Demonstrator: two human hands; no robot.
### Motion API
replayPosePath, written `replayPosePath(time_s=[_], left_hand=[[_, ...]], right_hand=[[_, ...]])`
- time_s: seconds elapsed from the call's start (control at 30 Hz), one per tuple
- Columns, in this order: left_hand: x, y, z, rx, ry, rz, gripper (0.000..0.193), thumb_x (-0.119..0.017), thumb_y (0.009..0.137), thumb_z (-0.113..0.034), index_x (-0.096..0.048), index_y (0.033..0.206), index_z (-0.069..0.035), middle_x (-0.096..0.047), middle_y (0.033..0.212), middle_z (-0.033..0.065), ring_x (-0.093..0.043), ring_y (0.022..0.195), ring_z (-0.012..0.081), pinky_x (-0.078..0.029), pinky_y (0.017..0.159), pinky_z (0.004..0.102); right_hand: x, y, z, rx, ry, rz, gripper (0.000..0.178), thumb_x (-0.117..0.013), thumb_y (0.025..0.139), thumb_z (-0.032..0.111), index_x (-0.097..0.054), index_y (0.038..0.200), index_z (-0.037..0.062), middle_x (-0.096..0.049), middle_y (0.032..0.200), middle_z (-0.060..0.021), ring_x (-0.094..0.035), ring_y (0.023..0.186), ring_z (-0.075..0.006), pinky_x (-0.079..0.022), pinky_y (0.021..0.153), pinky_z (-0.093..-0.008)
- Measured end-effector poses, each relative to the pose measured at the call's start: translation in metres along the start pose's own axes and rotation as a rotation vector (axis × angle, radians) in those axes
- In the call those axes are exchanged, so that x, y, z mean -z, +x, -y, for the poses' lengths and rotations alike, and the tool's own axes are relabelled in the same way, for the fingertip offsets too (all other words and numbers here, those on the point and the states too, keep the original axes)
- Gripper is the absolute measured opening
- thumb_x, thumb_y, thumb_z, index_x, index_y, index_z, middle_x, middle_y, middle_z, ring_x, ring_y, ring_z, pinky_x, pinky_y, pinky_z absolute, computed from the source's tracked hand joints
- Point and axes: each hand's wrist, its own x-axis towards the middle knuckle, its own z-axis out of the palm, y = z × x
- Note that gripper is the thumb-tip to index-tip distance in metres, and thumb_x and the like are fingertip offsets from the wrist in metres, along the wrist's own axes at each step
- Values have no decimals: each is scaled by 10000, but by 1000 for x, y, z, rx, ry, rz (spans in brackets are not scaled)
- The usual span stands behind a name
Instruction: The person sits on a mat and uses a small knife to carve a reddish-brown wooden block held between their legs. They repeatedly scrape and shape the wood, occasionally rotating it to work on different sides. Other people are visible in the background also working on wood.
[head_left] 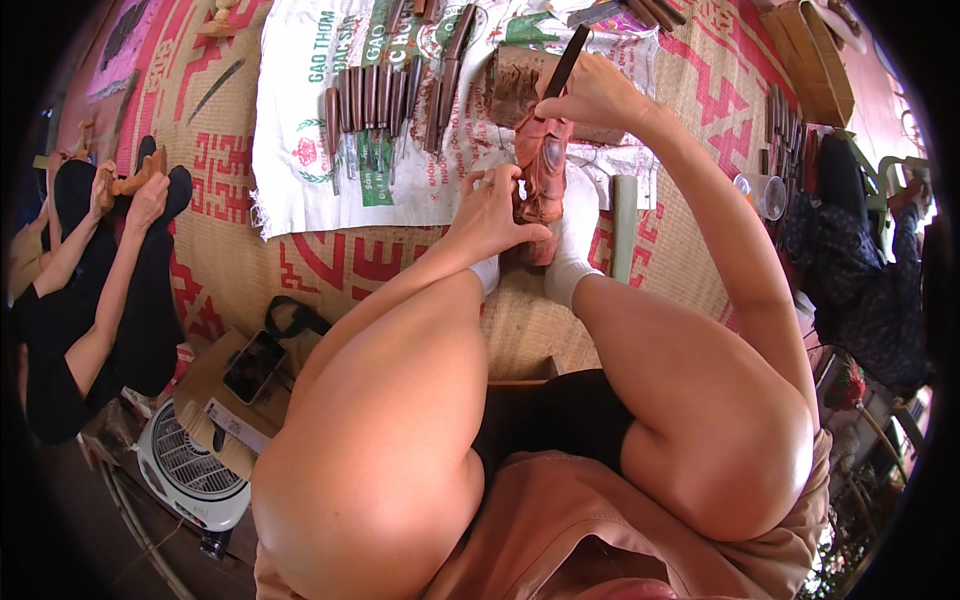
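A reddish-brown wood carving (pixel 545 180) stands between my white-socked feet, its upper end against a rough wooden block (pixel 512 88). My left hand (pixel 488 218) grips the carving from its left side, fingers curled at its edge and thumb across its lower part. In my right hand (pixel 598 95) is a carving tool with a dark, straight handle (pixel 566 62), tilted over the top of the carving. My fingers are closed round the tool, and its working tip is hidden by the hand.
Several dark-handled carving tools (pixel 375 98) lie in a row on a white printed sack (pixel 290 190). Beside my right foot rests a grey-green bar (pixel 624 225). A clear plastic cup (pixel 765 196) is at the right. At left are a phone (pixel 254 366), a fan (pixel 195 465) and another person's hands (pixel 145 195).
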Motion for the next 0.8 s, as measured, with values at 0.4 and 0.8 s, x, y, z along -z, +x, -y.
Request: replayPosePath(time_s=[0.4,0.8], left_hand=[[1,2,-1,11,5,14,913,-795,608,-571,-341,1195,-40,-613,1087,186,-609,1020,321,-244,1042,501],[-4,0,3,-12,-8,-29,935,-795,603,-584,-343,1207,-31,-612,1089,195,-598,1044,332,-246,1036,513]], right_hand=[[-1,3,-7,-21,-77,11,202,-689,699,219,-682,786,37,-658,707,-69,-638,692,-197,-510,669,-327],[0,-6,-1,-121,134,-15,209,-672,712,262,-693,768,62,-650,678,-111,-638,683,-297,-507,673,-384]])
